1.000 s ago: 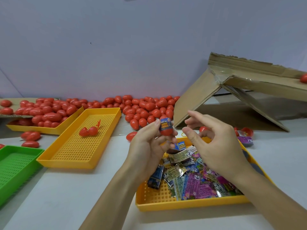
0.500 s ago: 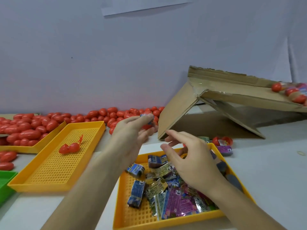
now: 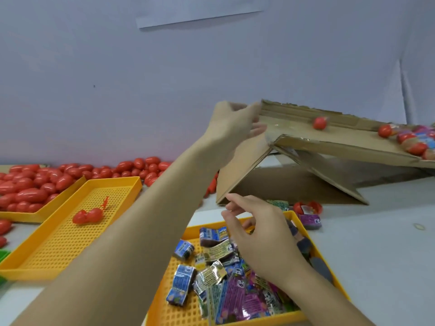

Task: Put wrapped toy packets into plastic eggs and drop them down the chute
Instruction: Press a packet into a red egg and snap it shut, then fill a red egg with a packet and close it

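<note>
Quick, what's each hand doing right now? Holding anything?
Left hand: open at the top of the cardboard chute, holding nothing; a red egg sits on the chute.
Right hand: open, fingers loosely curled over the packet tray, holding nothing.

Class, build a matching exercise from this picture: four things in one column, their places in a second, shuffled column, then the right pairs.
Things
1. rolling egg
2. opened egg
3. wrapped packets
4. left hand

Places
A. near yellow tray
B. cardboard chute
C. at the chute's top end
D. far yellow tray

Pairs: 1-B, 2-D, 3-A, 4-C
</note>
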### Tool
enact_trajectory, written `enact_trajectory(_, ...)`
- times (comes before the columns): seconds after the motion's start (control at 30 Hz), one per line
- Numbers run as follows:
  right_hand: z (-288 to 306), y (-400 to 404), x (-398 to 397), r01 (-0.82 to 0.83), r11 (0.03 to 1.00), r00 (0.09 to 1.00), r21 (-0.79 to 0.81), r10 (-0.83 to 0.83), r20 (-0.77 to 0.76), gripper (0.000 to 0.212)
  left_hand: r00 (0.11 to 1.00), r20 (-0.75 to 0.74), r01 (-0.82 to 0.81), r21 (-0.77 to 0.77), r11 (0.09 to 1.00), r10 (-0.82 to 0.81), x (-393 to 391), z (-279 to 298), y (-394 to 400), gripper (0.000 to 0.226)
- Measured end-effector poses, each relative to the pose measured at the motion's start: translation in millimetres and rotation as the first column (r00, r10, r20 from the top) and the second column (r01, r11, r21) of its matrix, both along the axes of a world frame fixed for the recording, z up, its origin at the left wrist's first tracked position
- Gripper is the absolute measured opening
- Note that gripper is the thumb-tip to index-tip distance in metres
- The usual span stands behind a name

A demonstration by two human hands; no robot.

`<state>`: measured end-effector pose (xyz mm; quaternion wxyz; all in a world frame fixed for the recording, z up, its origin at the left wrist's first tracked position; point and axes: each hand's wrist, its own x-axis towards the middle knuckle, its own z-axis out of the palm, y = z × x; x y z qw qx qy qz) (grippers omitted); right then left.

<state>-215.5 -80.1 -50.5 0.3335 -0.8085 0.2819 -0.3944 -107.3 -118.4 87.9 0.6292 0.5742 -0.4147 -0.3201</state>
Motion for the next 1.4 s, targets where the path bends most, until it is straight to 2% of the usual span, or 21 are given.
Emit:
enact_trajectory(0.1, 1, -1, 0, 0.028, 1.0, 1.0, -0.015, -0.027, 0.015, 0.033, 0.946, 0.309, -0.109, 0.01, 0.994, 0.101, 32, -23, 30, 0.013)
enact_trajectory(0.2, 2, -1, 0, 0.053, 0.998, 0.998, -0.037, -0.054, -0.023, 0.028, 0.793, 0.592, -0.232, 0.073, 0.97, 0.146, 69, -62, 75, 0.012)
enact_trajectory(0.27, 2, -1, -2, 0.068, 0.997, 0.996, -0.027, -0.07, -0.055, 0.026, 0.704, 0.7, -0.301, 0.147, 0.942, 0.116, 81, -88, 99, 0.011)
enact_trajectory(0.37, 1, 0, -2, 0.058, 0.998, 0.99, -0.033, -0.062, -0.126, 0.024, 0.685, 0.722, -0.323, 0.18, 0.929, 0.098, 88, -119, 125, 0.009)
enact_trajectory(0.53, -2, 1, 0, -0.001, 0.998, 0.969, -0.065, -0.016, -0.248, 0.024, 0.647, 0.746, -0.341, 0.098, 0.935, 0.158, 91, -139, 131, 0.01)
enact_trajectory(0.63, -2, 2, 0, -0.007, 0.997, 0.966, -0.082, -0.014, -0.259, 0.024, 0.647, 0.745, -0.347, 0.098, 0.933, 0.163, 90, -140, 128, 0.018)
enact_trajectory(0.73, -2, 2, -1, -0.01, 0.996, 0.966, -0.085, -0.012, -0.258, 0.026, 0.666, 0.739, -0.361, 0.203, 0.91, 0.1, 97, -139, 130, 0.029)
enact_trajectory(0.87, -1, 2, -1, -0.013, 0.996, 0.974, -0.084, -0.007, -0.227, 0.026, 0.711, 0.704, -0.324, 0.314, 0.892, 0.01, 114, -138, 138, 0.026)
enact_trajectory(1.0, -2, 2, -1, -0.02, 0.996, 0.977, -0.091, 0.0, -0.215, 0.025, 0.703, 0.712, -0.31, 0.3, 0.902, 0.005, 120, -143, 145, 0.025)
enact_trajectory(1.07, -2, 1, -2, -0.013, 0.997, 0.979, -0.082, -0.004, -0.204, 0.024, 0.697, 0.711, -0.35, 0.23, 0.908, 0.089, 118, -143, 146, 0.024)
enact_trajectory(1.13, -2, 2, -2, -0.003, 0.997, 0.985, -0.077, -0.011, -0.174, 0.024, 0.765, 0.602, -0.377, 0.128, 0.917, 0.231, 115, -139, 146, 0.02)
enact_trajectory(1.2, -1, 3, -2, 0.0, 0.997, 0.992, -0.074, -0.009, -0.128, 0.023, 0.899, 0.332, -0.324, 0.065, 0.944, 0.286, 109, -130, 145, 0.013)
enact_trajectory(1.27, 1, 4, -2, -0.012, 0.997, 0.996, -0.079, 0.005, -0.086, 0.022, 0.981, 0.017, -0.196, 0.016, 0.981, 0.195, 95, -121, 145, 0.02)
enact_trajectory(1.3, 2, 5, -2, -0.026, 0.996, 0.998, -0.082, 0.02, -0.067, 0.022, 0.984, -0.12, -0.132, -0.014, 0.991, 0.129, 87, -118, 144, 0.03)
enact_trajectory(1.33, 5, 7, -2, -0.046, 0.996, 0.998, -0.079, 0.042, -0.05, 0.026, 0.974, -0.216, -0.081, -0.037, 0.996, 0.071, 77, -116, 142, 0.039)
enact_trajectory(1.4, 10, 10, -3, -0.104, 0.992, 0.995, -0.077, 0.104, -0.007, 0.037, 0.963, -0.27, 0.006, -0.04, 0.999, -0.017, 60, -117, 138, 0.051)
